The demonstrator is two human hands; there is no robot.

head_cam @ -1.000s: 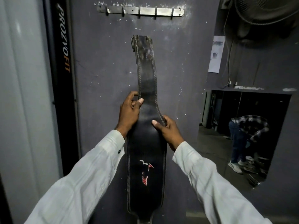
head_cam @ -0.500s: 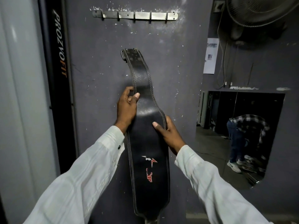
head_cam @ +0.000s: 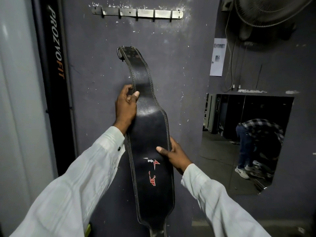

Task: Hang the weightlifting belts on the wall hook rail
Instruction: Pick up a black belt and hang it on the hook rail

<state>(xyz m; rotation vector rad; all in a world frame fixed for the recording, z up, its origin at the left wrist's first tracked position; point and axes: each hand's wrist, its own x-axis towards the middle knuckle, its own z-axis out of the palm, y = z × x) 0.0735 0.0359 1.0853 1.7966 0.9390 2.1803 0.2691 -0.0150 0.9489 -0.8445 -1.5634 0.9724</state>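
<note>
Currently mid-lift: against the wall (head_cam: 95,57), the belt (head_cam: 150,134) stands upright, top end well below the hook rail (head_cam: 137,13). Left hand (head_cam: 125,106) grips its narrow part, right hand (head_cam: 172,154) pinches the wide part's edge. Likely next: raise it and slip the buckle (head_cam: 119,53) over a hook.

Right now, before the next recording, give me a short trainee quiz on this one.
1. True or false: the black leather weightlifting belt already hangs on the hook rail.
2. The left grip and right grip both hold the belt; which is higher? A) left B) right
3. Fill in: the belt's metal buckle is at its ___ end.
Key: 1 false, belt is below the rail; 2 A; 3 upper.
</note>
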